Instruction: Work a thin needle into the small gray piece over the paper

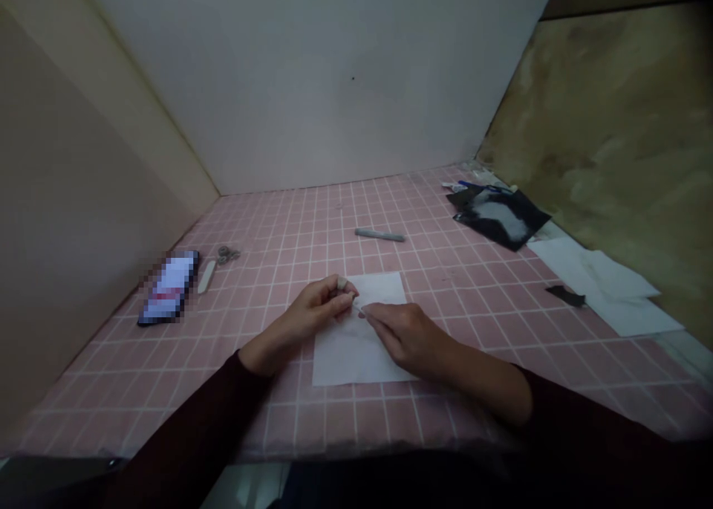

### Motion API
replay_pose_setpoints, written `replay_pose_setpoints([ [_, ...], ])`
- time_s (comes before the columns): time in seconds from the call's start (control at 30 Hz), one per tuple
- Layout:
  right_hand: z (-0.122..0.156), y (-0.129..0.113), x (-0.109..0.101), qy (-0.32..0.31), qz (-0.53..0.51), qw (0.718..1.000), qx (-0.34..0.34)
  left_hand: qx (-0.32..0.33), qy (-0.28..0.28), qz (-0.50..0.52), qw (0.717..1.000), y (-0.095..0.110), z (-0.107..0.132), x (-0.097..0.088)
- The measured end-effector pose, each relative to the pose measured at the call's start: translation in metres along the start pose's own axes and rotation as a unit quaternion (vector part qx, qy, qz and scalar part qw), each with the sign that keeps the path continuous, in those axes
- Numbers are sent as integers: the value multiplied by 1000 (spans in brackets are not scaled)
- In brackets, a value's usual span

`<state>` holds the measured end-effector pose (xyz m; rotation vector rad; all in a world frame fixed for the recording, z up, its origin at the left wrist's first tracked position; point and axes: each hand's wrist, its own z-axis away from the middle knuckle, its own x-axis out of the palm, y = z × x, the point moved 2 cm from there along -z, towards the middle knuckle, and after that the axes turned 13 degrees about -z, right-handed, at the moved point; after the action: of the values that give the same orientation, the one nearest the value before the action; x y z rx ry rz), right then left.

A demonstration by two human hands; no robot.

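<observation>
A sheet of white paper (362,353) lies flat on the tabletop under both hands. Just above it, my left hand (317,305) is closed in a pinch, with a pale wrap around one finger. A tiny dark bit shows at its fingertips, too small to name. Close on the right, my right hand (409,334) pinches a thin pale stick (357,308) whose tip points at the left fingertips. Whether the stick touches what the left hand holds is not clear. A small reddish spot shows by the right fingertips.
A phone (170,287), a flat white strip (207,276) and scissors (226,254) lie at left. Beyond the paper is a grey pen-like stick (379,235). Dark sheets (521,204), white papers (607,279) and a dark scrap (565,295) lie at right. Walls enclose the pink-checked table (278,227).
</observation>
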<state>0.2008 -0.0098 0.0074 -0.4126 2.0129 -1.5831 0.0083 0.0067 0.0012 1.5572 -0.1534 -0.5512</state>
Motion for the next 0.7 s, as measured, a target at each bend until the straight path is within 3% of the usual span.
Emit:
replay_pose_setpoints([
  [0.07, 0, 1, -1, 6, 19, 1000, -14, -11, -1, -4, 1000, -1, 0, -1],
  [0.13, -3, 3, -4, -14, -85, 994, 69, 1, -17, 3, 1000, 0, 0, -1],
  [0.2, -5, 3, -10, -36, -261, 946, 189, 23, -27, 19, 999, 2, 1, -2],
  [0.3, -8, 0, -16, -51, -434, 856, 274, 40, -26, 40, 998, 4, 2, -1],
  [0.37, -8, 0, -16, -54, -456, 843, 280, 37, -20, 41, 998, 4, 2, -1],
  [0.43, -7, 1, -13, -49, -420, 864, 272, 32, -7, 29, 999, 4, 2, 0],
  [0.5, -5, 3, -8, -38, -322, 918, 228, 24, 9, 13, 1000, 4, 1, 0],
  [0.57, -3, 4, -3, -19, -169, 977, 132, 5, 22, 3, 1000, 3, 0, 0],
  [0.6, -2, 3, -2, -6, -92, 993, 75, -8, 26, -1, 1000, 2, 0, 0],
  [0.67, -1, 1, -1, 12, 5, 1000, 6, -28, 31, -6, 999, 0, -1, -1],
  [0.7, -2, 1, -2, 12, 3, 1000, 11, -30, 26, -7, 999, -1, -2, -1],
])
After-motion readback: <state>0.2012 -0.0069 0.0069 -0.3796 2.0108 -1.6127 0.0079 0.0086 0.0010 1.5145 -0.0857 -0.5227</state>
